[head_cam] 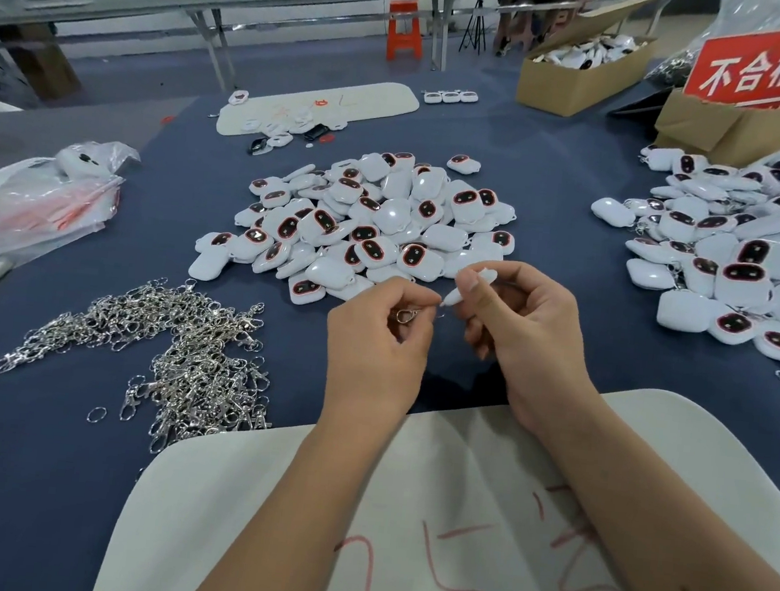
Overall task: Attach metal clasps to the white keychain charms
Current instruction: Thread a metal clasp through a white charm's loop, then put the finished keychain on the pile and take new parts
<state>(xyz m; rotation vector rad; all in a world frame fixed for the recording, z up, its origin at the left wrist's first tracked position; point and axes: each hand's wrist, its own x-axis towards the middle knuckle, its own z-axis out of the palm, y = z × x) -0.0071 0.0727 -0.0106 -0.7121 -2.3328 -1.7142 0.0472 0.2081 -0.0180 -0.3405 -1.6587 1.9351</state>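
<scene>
Right now, from the head view, the left hand (pixel 377 337) pinches a silver metal lobster clasp (pixel 404 314) with its ring end turned toward the right hand (pixel 516 322), whose fingers pinch a glossy white plastic keychain charm (pixel 467 286) edge-on, presumably so its loop meets the ring. Both are held above the dark blue table (pixel 51 477), near the central heap of bare charms (pixel 361 226). Loose clasps (pixel 168 350) lie left, likely within easy reach; a further pile of charms (pixel 739 262) sits right.

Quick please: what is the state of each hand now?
Left hand: closed, pinching a metal clasp.
Right hand: closed, holding a white charm.
</scene>
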